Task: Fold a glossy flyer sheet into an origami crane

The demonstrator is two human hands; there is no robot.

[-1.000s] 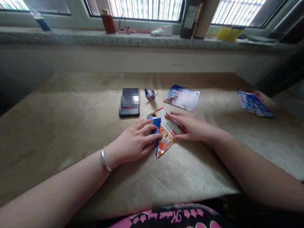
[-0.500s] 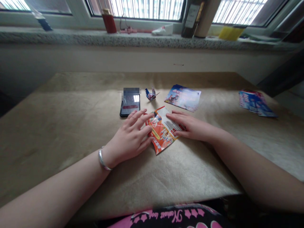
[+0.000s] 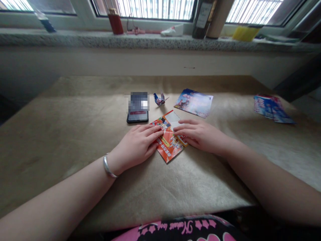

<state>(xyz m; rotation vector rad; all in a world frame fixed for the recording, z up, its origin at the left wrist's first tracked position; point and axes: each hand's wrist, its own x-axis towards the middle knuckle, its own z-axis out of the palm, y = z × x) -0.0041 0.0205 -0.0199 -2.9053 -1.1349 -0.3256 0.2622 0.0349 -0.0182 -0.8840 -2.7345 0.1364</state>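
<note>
A square of orange and white printed paper [image 3: 167, 153] lies on the table with one corner toward me and crease lines across its middle. My left hand [image 3: 140, 144] rests on its left side, fingers stretched out over the surface. On the right side lies my right hand [image 3: 200, 134], palm down, its fingers extended onto the paper. Both hands press flat, and parts of the paper's left and right corners are hidden under them. Just beyond the paper stands a small folded paper crane [image 3: 159, 99] in blue, red and white.
A phone [image 3: 137, 115] lies beyond my left hand. Blue and pink printed sheets [image 3: 194, 103] lie behind the paper, and more leaflets [image 3: 273, 109] sit at the far right of the table [image 3: 87, 140]. A stone windowsill [image 3: 100, 40] holds a red container [image 3: 115, 21] and bottles.
Both hands have shifted inward across the paper, with the left fingers now lying flatter and closer together. The paper lies flatter and is turned slightly.
</note>
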